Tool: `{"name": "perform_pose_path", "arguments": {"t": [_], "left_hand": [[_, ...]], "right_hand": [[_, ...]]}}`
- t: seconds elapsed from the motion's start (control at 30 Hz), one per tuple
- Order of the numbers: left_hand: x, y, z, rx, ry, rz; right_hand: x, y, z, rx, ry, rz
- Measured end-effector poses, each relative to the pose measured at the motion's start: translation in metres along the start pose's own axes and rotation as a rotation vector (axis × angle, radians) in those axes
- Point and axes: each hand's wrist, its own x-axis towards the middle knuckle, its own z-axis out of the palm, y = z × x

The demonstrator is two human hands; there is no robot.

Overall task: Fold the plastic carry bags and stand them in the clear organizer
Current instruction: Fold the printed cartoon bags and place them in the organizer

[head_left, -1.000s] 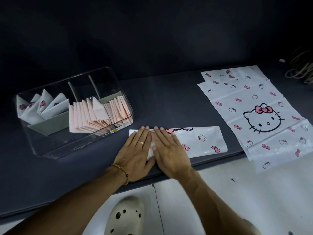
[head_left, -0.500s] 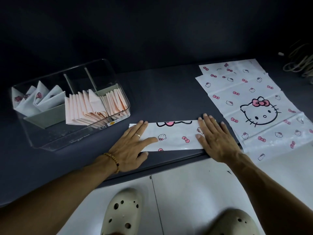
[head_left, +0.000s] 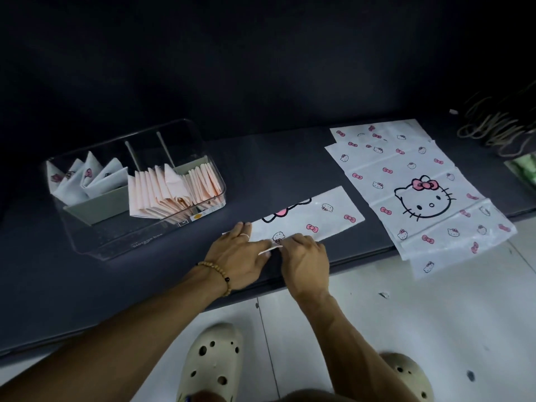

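we have the folded bag strip [head_left: 307,220] lying on the dark table [head_left: 275,169], its long axis running from our hands up and to the right toward the flat bags [head_left: 417,187], and its near-left end is where the next fold has to start. our left hand [head_left: 236,256] lies flat on that end, fingers straight and pressing the plastic down, thumb reaching toward the lifted corner. our right hand [head_left: 304,256] sits just beside it, touching or nearly so, fingers curled and pinching the near edge of the strip, which it has raised a little off the table. both hands are at the strip's left end, so neither has to travel; the right one holds the part that moves, the left one anchors. we judge this as the start of a diagonal or crosswise fold, with the corner to be carried away from us and rightward along the strip. there is open table beyond the strip and to its left before the clear organizer [head_left: 139,242], which stands well apart with folded white bags [head_left: 87,178] in its left section and pink folded bags [head_left: 165,192] in the middle and right ones. the tight side is toward us: the strip lies close to the table's front edge, and the flat bags at right overhang that edge, so we should keep the fold moving away from it.
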Motion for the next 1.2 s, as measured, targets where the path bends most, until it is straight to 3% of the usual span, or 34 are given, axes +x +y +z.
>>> {"name": "perform_pose_path", "arguments": {"t": [0.1, 0.23, 0.3, 0.37, 0.5, 0.67, 0.87, 0.93, 1.03, 1.13, 1.2], "left_hand": [[-0.013, -0.008, -0.016, -0.130, 0.034, 0.004], [-0.018, -0.017, -0.032, -0.586, 0.043, -0.020], [-0.011, -0.012, -0.031, -0.798, 0.032, -0.040], [-0.001, -0.006, -0.026, -0.853, 0.073, -0.095], [0.019, 0.001, -0.010, -0.699, 0.181, -0.247], [0.036, 0.009, -0.002, -0.590, 0.220, -0.397], [0.040, 0.005, -0.001, -0.402, 0.244, -0.493], [0.041, 0.003, 0.000, -0.271, 0.293, -0.436], [0.045, -0.001, 0.000, -0.074, 0.425, -0.131], [0.060, -0.008, -0.001, 0.065, 0.314, 0.135], [0.067, -0.013, -0.001, 0.056, 0.176, 0.135]], "right_hand": [[0.002, 0.014, -0.005, 0.210, -0.051, 0.089], [0.013, 0.036, -0.024, 0.621, -0.217, 0.217], [0.019, 0.042, -0.027, 0.678, -0.266, 0.280], [0.024, 0.045, -0.025, 0.717, -0.272, 0.362], [0.034, 0.040, -0.014, 0.729, -0.164, 0.506], [0.052, 0.031, -0.003, 0.374, -0.105, 0.524], [0.064, 0.024, 0.008, 0.153, -0.104, 0.486], [0.068, 0.025, 0.011, 0.113, -0.088, 0.492], [0.073, 0.028, 0.014, 0.068, -0.089, 0.453], [0.071, 0.031, 0.015, 0.011, -0.058, 0.372], [0.067, 0.032, 0.015, -0.034, -0.041, 0.327]]}}
